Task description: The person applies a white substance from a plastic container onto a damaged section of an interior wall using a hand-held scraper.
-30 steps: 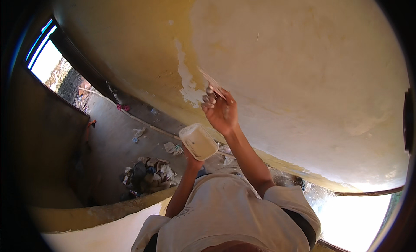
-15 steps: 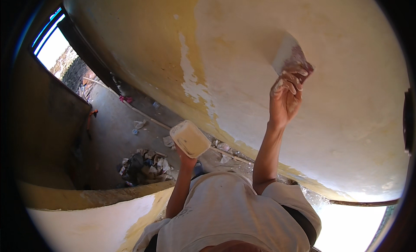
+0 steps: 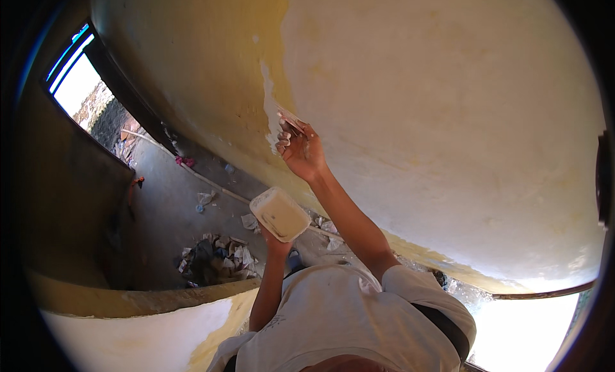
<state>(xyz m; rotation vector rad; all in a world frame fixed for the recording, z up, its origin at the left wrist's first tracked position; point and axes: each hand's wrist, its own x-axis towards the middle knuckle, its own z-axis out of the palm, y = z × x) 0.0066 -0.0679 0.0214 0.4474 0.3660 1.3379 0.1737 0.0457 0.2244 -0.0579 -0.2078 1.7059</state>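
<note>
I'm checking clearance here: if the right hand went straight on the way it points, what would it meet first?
Most likely the partly yellow wall, near its pale streak, with the flat scraper in the right hand leading. Depth is unclear, so the scraper may already be touching it.

Head-worn fisheye, wide view, looking down

Grey floor (image 3: 160,212), rubbish heap (image 3: 218,260), long pole (image 3: 224,189)

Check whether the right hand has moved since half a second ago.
Yes, to the left: the right hand was in front of the pale wall area, well right of the yellow band; now it is at that band's edge.
</note>
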